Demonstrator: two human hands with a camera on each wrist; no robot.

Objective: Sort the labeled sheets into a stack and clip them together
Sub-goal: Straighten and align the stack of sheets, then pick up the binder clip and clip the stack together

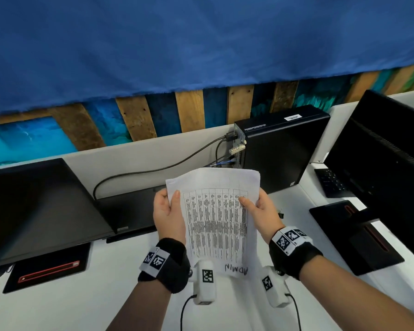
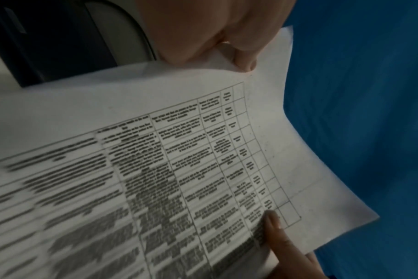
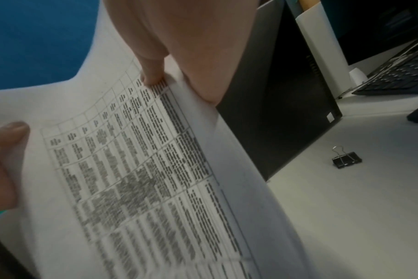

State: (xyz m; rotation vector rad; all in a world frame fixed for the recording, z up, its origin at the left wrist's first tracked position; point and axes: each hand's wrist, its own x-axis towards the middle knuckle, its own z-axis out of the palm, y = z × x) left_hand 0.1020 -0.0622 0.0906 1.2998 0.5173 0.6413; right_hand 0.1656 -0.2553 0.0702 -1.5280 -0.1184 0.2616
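**Sheets held upright above the tabletop, both hands gripping the side edges**

The sheets (image 1: pixel 215 218) sit at lower centre of the head view, raised off the white tabletop (image 1: pixel 69 306). Their long axis runs from the bottom of the frame toward the top. The printed table faces the camera, and the handwritten label "ADMIN" lies at the bottom edge, upside down to the viewer.

The left hand (image 1: pixel 169 215) pinches the left edge, thumb on the printed face and the other fingers behind the paper. The right hand (image 1: pixel 263 211) pinches the right edge the same way. In the right wrist view the edges of several sheets show fanned along the lower right margin.

A black binder clip (image 3: pixel 346 157) lies on the tabletop to the right of the sheets, apart from them.

The tabletop carries a black computer tower (image 1: pixel 282 149) behind the sheets, a monitor (image 1: pixel 34 211) at left and a second monitor (image 1: pixel 380 163) at right. A blue cloth (image 1: pixel 177 44) fills the upper frame above painted wooden slats (image 1: pixel 189 111).

The printed text is too blurred to read. The exact sheet count cannot be determined.
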